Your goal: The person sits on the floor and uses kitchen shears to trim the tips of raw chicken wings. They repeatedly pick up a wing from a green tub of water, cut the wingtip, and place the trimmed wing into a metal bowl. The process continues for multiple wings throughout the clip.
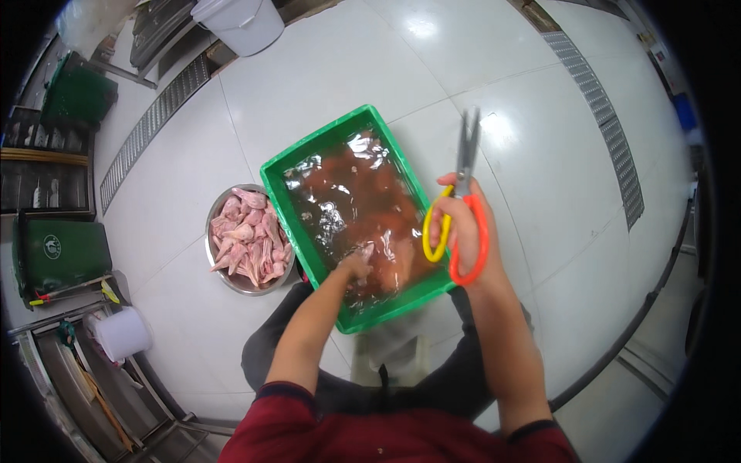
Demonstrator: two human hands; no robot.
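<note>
A green plastic crate (389,317) full of reddish-brown water (347,202) stands on the floor between my knees. My left hand (356,267) dips into the water near the crate's front left, its fingers closed around a pale raw poultry piece (366,251). More pinkish pieces (396,254) lie under the surface, blurred by the water. Over the right rim, my right hand (466,226) grips kitchen scissors (463,179) with one yellow and one red handle. Their blades point away from me, slightly parted. Left of the crate, a round metal bowl (255,291) is heaped with raw poultry pieces (252,231).
A low plastic stool (391,362) is beneath me. Perforated metal drain covers (153,124) cross the tiled floor (347,69). Green bins (63,254), a white tub (123,334) and a metal rack (81,382) line the left; a white bucket (243,26) stands farther off.
</note>
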